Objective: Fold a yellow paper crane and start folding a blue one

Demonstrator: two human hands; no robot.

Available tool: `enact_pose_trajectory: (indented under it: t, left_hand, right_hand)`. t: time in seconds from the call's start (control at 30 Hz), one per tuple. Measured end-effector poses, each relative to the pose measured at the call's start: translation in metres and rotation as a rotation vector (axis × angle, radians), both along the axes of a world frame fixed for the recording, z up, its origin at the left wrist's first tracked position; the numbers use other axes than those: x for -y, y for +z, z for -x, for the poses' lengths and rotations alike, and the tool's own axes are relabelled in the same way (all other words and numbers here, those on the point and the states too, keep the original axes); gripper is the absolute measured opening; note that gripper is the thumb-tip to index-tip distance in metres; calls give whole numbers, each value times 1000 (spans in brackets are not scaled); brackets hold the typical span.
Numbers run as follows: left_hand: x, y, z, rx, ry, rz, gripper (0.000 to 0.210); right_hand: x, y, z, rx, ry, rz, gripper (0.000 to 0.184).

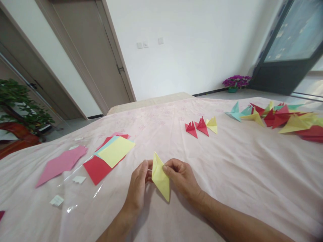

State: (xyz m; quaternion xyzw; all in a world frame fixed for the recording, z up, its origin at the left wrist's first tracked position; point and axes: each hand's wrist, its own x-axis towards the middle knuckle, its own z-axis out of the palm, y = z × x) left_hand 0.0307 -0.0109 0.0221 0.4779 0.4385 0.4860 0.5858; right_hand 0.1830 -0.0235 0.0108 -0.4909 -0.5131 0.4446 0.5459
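A folded piece of yellow origami paper (160,178), long and diamond-shaped with pointed ends, is held upright just above the cloth in front of me. My right hand (181,174) pinches its right edge between thumb and fingers. On the other side, my left hand (140,183) is closed at the left edge, its fingertips partly hidden behind the paper. Beyond my hands stand two red paper cranes (202,126) and a yellow folded paper piece (212,125) in a row.
A pink patterned cloth (227,188) covers the table. Left lie a yellow sheet (117,151) atop red and blue sheets, pink sheets (62,163), clear plastic wrapping and white scraps (57,200). A pile of coloured paper cranes (282,116) sits at the far right.
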Motion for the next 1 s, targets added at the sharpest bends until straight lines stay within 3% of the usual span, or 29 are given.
enact_pose_trajectory:
  t: [0.13,0.27,0.5,0.8,1.0]
  left_hand:
    - [6,-6,-3,-163,-24,-37,38]
    - [5,-12,-3,-224,31,-60,39]
    - [5,-10,-1,-313,126,-135,38]
    - [-2,-17,0,-221,52,-99,33]
    - [0,-17,2,-259,67,-161,31]
  right_hand:
    - [-3,-2,-2,-17,-24,1,27]
    - [-5,-5,-3,-41,-15,21,27]
    - [-4,-3,-2,-102,15,9,28]
    - [0,1,-3,104,6,-93,22]
    - [0,4,-1,110,22,-109,18]
